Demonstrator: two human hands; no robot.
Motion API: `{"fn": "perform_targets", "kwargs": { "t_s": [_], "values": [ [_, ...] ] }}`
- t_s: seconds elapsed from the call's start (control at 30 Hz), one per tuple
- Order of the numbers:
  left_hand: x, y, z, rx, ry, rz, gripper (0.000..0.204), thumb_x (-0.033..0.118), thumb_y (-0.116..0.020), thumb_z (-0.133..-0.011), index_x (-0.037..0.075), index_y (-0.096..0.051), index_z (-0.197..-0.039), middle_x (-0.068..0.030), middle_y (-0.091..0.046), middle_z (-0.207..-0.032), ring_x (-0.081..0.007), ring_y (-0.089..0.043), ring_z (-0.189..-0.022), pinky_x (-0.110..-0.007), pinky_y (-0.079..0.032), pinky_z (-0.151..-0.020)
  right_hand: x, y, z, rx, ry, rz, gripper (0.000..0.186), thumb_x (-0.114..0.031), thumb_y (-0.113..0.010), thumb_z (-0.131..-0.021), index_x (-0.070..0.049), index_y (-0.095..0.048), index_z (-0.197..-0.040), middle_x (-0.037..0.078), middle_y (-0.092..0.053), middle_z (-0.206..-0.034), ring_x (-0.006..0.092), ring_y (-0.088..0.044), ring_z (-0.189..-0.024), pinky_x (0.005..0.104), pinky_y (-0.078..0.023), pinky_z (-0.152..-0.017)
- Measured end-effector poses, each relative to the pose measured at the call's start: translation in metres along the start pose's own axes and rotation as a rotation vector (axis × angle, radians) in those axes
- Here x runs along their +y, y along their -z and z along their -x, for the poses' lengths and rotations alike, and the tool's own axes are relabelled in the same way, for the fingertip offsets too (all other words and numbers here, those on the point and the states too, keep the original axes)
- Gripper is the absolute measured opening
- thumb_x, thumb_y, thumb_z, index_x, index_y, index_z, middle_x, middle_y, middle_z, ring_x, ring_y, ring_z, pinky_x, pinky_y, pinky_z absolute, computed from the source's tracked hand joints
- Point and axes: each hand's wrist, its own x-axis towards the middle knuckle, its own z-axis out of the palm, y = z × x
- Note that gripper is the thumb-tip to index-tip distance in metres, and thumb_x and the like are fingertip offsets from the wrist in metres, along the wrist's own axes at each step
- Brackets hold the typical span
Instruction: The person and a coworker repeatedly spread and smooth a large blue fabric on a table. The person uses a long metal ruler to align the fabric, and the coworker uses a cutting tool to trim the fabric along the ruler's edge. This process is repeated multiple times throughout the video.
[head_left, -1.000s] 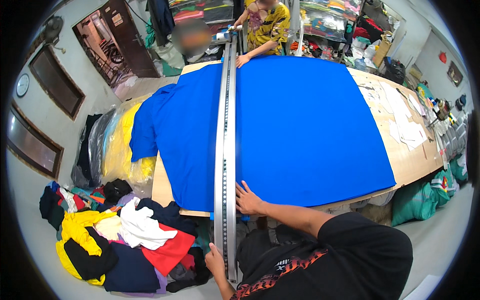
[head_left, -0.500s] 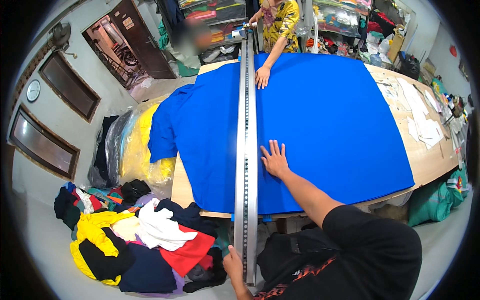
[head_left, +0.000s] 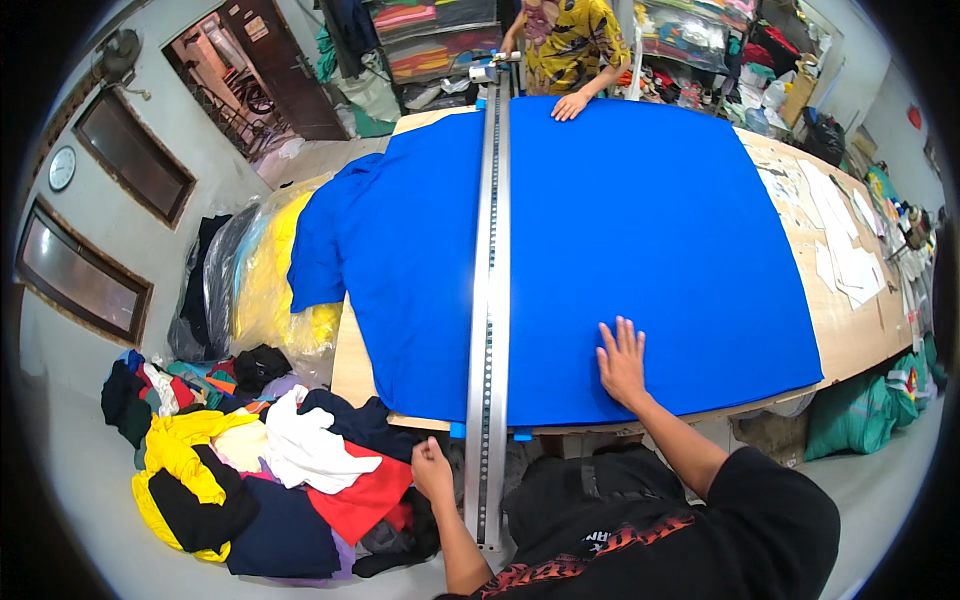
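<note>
A wide blue cloth (head_left: 640,230) lies spread over the table, smooth on the right and wrinkled at its left end. Across it runs a long metal rail (head_left: 488,290), its near end jutting past the table edge. My right hand (head_left: 622,362) rests flat on the cloth near the front edge, fingers spread. Left of the rail's near end, my left hand (head_left: 430,470) is off the metal with its fingers curled in, and I see nothing in them. Opposite me, a co-worker's hand (head_left: 570,105) touches the cloth's far edge; their other hand is beside a white-and-blue device (head_left: 485,72) on the rail.
A heap of mixed garments and cloth (head_left: 290,480) lies at the lower left. Behind it stand plastic-wrapped yellow rolls (head_left: 265,270). White paper pieces (head_left: 845,245) lie on the bare wooden tabletop (head_left: 785,190) at right, above a green sack (head_left: 850,425). Stocked shelves (head_left: 440,50) line the back.
My left hand has let go of the rail and moved up and left. My right hand has slid right and nearer me. The co-worker's hand has moved back to the cloth's far edge.
</note>
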Motion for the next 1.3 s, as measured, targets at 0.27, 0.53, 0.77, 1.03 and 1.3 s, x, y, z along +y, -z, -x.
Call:
{"fn": "perform_targets", "kwargs": {
  "t_s": [0.27,0.53,0.77,1.03,1.3],
  "values": [
    [0.066,-0.092,-0.096,-0.072,0.069,-0.277,0.054,0.049,-0.066,-0.097,-0.003,-0.068,-0.110,-0.0228,-0.074,-0.110,-0.0423,-0.070,-0.104,-0.051,-0.054,-0.088,0.112,0.035,0.093,0.003,-0.375,0.060,0.056,-0.030,-0.047,-0.109,-0.012,-0.037,-0.161,0.027,-0.021,-0.170,0.0441,-0.017,-0.158,0.0600,-0.013,-0.127],
    [0.164,-0.121,-0.125,-0.072,0.084,1.169,0.047,0.032,-0.058,-0.103,-0.007,-0.067,-0.127,-0.0164,-0.070,-0.126,-0.0263,-0.066,-0.112,-0.040,-0.051,-0.100,0.115,0.048,0.077,-0.033,-0.279,-0.125,0.045,-0.018,-0.059,-0.102,-0.008,-0.056,-0.146,0.026,-0.041,-0.159,0.0445,-0.035,-0.149,0.0561,-0.027,-0.123],
    [0.382,-0.127,0.102,-0.594,-0.554,0.617,0.037,0.034,-0.058,-0.108,0.002,-0.065,-0.091,-0.0009,-0.059,-0.083,-0.0118,-0.052,-0.079,-0.035,-0.047,-0.071,0.108,0.102,0.028,-0.625,-0.348,-1.409,0.071,-0.062,-0.037,-0.110,-0.005,-0.055,-0.148,0.018,-0.063,-0.140,0.0314,-0.056,-0.135,0.0431,-0.047,-0.109],
    [0.410,-0.178,0.323,-1.069,-0.790,0.489,0.040,0.038,-0.061,-0.107,0.001,-0.068,-0.092,-0.0031,-0.066,-0.084,-0.0125,-0.055,-0.083,-0.037,-0.047,-0.077,0.230,0.199,0.041,-0.388,-0.782,-1.685,0.069,-0.050,-0.069,-0.099,0.003,-0.056,-0.141,0.020,-0.066,-0.130,0.0303,-0.066,-0.115,0.0467,-0.054,-0.101],
    [0.425,-0.223,0.368,-1.527,0.107,1.191,0.075,0.063,-0.058,-0.101,0.010,-0.047,-0.153,-0.0082,-0.058,-0.145,-0.0231,-0.058,-0.129,-0.044,-0.047,-0.110,0.367,0.318,0.111,0.487,-0.559,-1.334,0.050,-0.024,-0.072,-0.102,0.002,-0.059,-0.142,0.010,-0.061,-0.142,0.0217,-0.058,-0.128,0.0383,-0.045,-0.111]
  ]
}}
